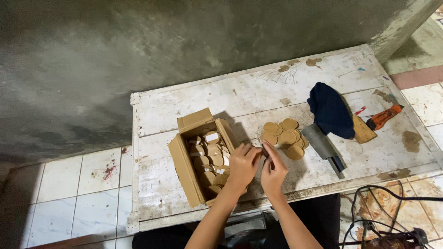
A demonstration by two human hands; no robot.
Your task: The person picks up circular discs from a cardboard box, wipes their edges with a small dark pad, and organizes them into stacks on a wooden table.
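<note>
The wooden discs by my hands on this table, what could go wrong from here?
Three risks, as I judge them:
1. The loose pile of discs lies against the cleaver, so reaching there could bring your right hand onto the blade.
2. The cardboard box sits close to the table's front edge; a nudge from your left hand might tip it off.
3. Whatever your fingertips pinch is too small to make out, and could slip.

On my feed both forearms are bare — no sleeves, rings or watch that I can see on the left hand [242, 166] or right hand [273, 171] — and the lap looks darkly clothed.
</note>
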